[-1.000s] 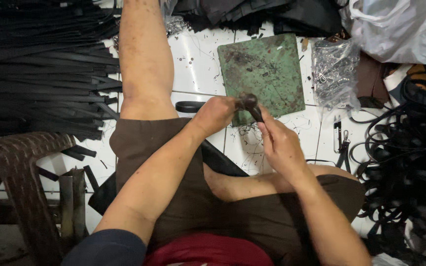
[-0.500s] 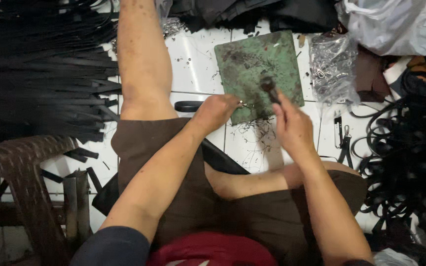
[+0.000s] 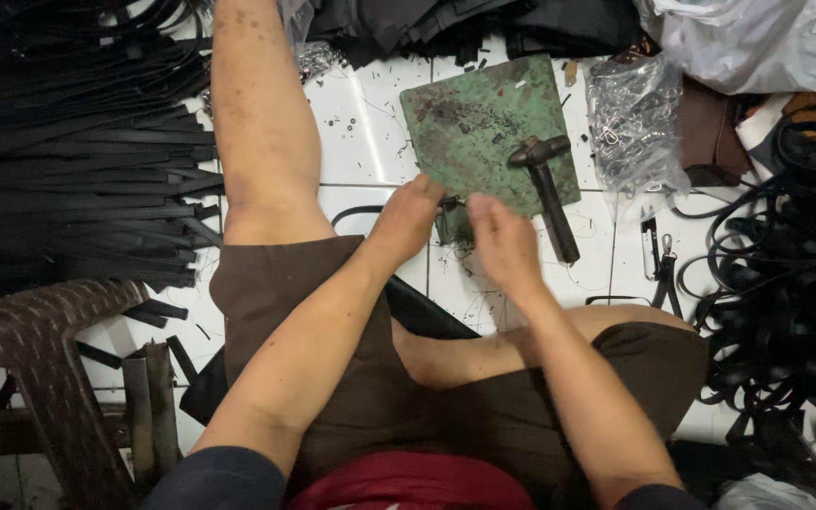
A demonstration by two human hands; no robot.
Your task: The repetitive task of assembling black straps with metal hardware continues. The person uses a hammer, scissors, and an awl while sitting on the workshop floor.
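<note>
Small fitting [image 3: 452, 202], seemingly between both hands' fingertips [image 3: 441, 195].

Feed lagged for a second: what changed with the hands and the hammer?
The right hand let go of the hammer, which now lies on the green plate, and drew back beside the left hand. The left hand stayed pinching a small piece at the plate's edge.

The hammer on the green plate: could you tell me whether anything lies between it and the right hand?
Nothing visible does. The hammer lies free on the green plate, with only bare plate and tile between its handle and the right hand.
</note>
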